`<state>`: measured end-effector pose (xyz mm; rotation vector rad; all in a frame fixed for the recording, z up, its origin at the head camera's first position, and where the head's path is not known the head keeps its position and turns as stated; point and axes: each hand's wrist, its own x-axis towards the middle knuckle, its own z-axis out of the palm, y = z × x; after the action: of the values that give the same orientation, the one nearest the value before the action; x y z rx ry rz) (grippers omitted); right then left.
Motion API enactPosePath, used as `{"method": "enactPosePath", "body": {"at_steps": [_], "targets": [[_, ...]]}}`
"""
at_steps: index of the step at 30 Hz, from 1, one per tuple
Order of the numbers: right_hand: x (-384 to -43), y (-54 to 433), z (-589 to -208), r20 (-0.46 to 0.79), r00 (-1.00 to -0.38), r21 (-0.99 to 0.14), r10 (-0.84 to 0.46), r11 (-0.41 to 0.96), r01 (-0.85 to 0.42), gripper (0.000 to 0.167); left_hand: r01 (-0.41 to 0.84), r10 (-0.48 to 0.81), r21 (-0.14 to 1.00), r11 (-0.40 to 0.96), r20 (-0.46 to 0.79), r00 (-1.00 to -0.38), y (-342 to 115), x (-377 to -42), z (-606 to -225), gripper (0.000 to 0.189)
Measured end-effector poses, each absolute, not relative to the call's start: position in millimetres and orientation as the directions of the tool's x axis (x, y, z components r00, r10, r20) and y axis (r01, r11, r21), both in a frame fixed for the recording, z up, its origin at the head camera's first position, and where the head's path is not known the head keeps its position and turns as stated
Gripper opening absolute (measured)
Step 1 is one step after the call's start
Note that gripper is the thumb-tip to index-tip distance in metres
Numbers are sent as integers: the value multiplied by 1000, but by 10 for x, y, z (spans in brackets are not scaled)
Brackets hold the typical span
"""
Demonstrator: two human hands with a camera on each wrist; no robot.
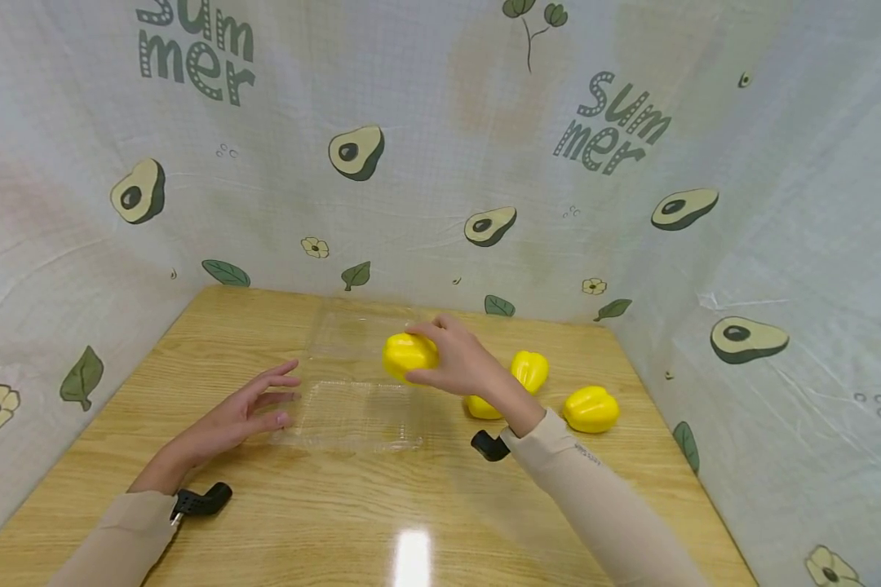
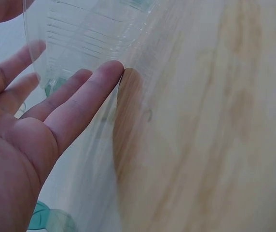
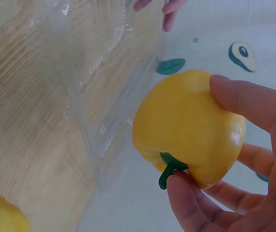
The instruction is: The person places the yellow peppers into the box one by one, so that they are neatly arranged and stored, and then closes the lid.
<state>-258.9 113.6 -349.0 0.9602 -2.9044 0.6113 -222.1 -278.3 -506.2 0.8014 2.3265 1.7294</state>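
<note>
A yellow bell pepper (image 1: 409, 356) with a green stem is gripped in my right hand (image 1: 461, 359), thumb on one side and fingers on the other. In the right wrist view the pepper (image 3: 188, 125) hangs above the table, its stem by a fingertip. Below and left of it stands a clear plastic container (image 1: 360, 414), its lid (image 1: 360, 330) folded back toward the wall. My left hand (image 1: 253, 408) is at the container's left side with fingers extended and spread; in the left wrist view the fingertips overlap the clear wall (image 2: 80, 29).
Right of the container lie more yellow bell peppers: one (image 1: 530, 371) toward the back, one (image 1: 482, 408) partly hidden behind my right wrist, and one (image 1: 591, 409) farther right. Printed cloth (image 1: 426, 163) walls the wooden table (image 1: 323, 514) at the back and sides.
</note>
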Motion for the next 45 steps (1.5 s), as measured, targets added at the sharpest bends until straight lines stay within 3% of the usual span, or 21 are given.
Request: {"method": "enactPosePath", "body": {"at_steps": [15,45], "targets": [[-2874,768,-3564,52,-802,-352,-595,741,-572,66,319,478,925,209,188,-858,-2733,-2259,-5038,67],[-2949,231,-3852,-58,-801,-304,-595,775,-554,67,308,472,928,210,180,-863,-2741,-2256,-5069,66]]}}
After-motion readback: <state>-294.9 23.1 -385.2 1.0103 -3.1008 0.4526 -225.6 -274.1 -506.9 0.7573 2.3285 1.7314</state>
